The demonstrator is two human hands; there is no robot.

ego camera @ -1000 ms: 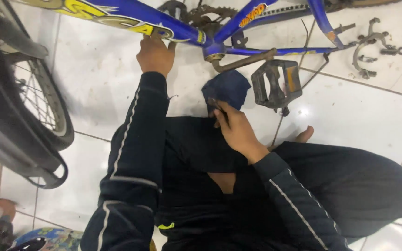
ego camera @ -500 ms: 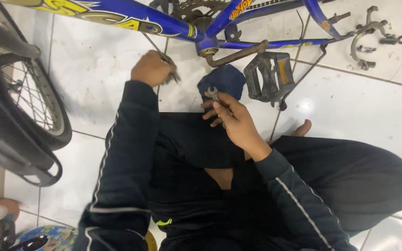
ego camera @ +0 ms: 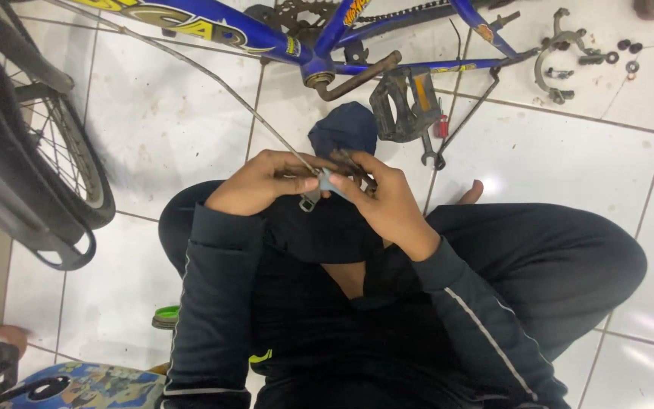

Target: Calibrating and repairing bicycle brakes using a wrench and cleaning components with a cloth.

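Note:
I sit on a white tiled floor with a blue bicycle frame [ego camera: 213, 30] lying in front of me. My left hand [ego camera: 255, 182] pinches the end of a thin grey cable [ego camera: 191, 64] that runs up-left toward the frame. My right hand [ego camera: 384, 197] holds a small metal brake part [ego camera: 319, 185] against the cable end; the two hands meet over my lap. A dark blue cloth [ego camera: 344, 129] lies just beyond my fingers.
A black pedal on its crank [ego camera: 403, 102] hangs below the frame. A spanner [ego camera: 429, 151] lies by it. A brake caliper with loose washers [ego camera: 569, 53] sits at the far right. A bicycle wheel [ego camera: 47, 151] stands at left. A green lid [ego camera: 166, 316] lies near my left side.
My left hand came down from the bicycle frame with the cable and joined my right hand over my lap. The view shifted slightly, so the frame sits higher.

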